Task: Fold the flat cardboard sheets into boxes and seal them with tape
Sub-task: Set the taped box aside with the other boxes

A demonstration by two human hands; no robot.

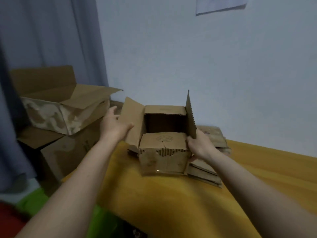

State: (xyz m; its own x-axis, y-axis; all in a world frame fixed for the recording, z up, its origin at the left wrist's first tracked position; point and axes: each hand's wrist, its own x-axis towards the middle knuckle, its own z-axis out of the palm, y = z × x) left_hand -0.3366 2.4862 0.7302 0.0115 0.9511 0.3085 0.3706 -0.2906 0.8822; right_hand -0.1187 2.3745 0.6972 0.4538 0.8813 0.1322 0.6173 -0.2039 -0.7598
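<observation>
A small brown cardboard box (163,160) stands on the yellow table (171,203) with its top open. Its near and far short flaps are folded inward. My left hand (113,126) rests against the outside of the left long flap (133,121), thumb on its inner face, and the flap leans outward. My right hand (200,145) grips the base of the right long flap (190,114), which stands upright. A stack of flat cardboard sheets (207,170) lies right of the box, partly behind my right hand. No tape is in view.
Left of the table stand larger cardboard boxes (65,107), the top one open with raised flaps. A grey curtain (42,40) hangs behind them. A pale wall (205,66) runs along the back. Green and red surfaces (34,203) lie low at the left.
</observation>
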